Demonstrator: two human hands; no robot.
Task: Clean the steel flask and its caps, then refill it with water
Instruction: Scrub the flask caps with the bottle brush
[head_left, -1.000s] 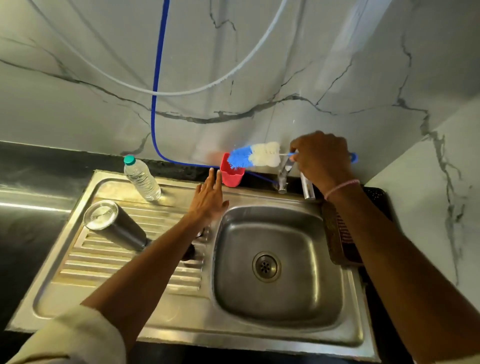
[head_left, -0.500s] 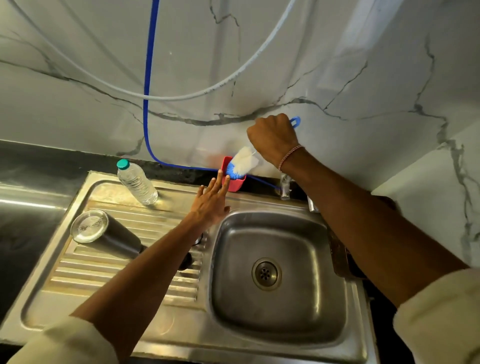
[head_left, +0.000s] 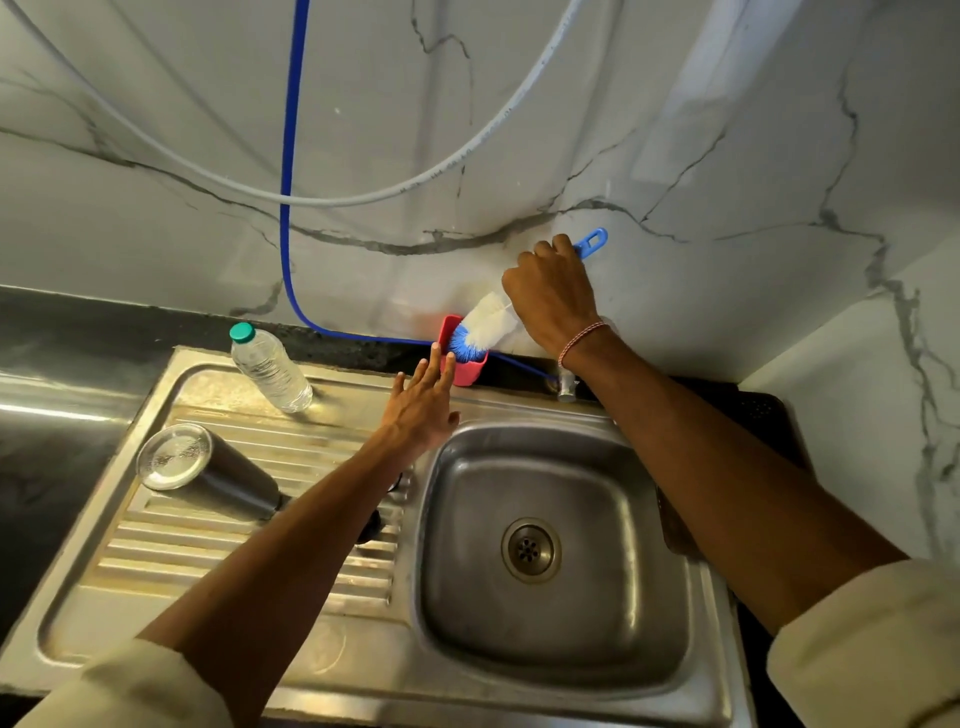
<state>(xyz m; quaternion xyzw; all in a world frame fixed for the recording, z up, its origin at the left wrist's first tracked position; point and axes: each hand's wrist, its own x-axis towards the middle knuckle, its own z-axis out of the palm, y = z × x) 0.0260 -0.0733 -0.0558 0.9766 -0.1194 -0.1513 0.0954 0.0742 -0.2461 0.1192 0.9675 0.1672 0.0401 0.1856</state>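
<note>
The dark steel flask (head_left: 208, 475) lies on its side on the ribbed drainboard (head_left: 171, 551), its shiny base turned toward me. Part of a dark cap (head_left: 370, 525) shows under my left forearm. My right hand (head_left: 553, 299) grips the blue handle of a bottle brush (head_left: 480, 327), whose blue and white bristles dip into a red holder cup (head_left: 465, 366) at the wall. My left hand (head_left: 423, 410) reaches forward with straight fingers, the fingertips at the cup's left side.
A clear plastic water bottle (head_left: 270, 369) with a green cap stands at the back of the drainboard. The steel sink basin (head_left: 545, 545) with its drain is on the right, the tap (head_left: 567, 387) behind it. A blue hose (head_left: 287, 182) and a white hose hang on the marble wall.
My right hand has swung the brush from level above the tap to tilted down, bristles now in the red cup. My left hand has moved up to the cup.
</note>
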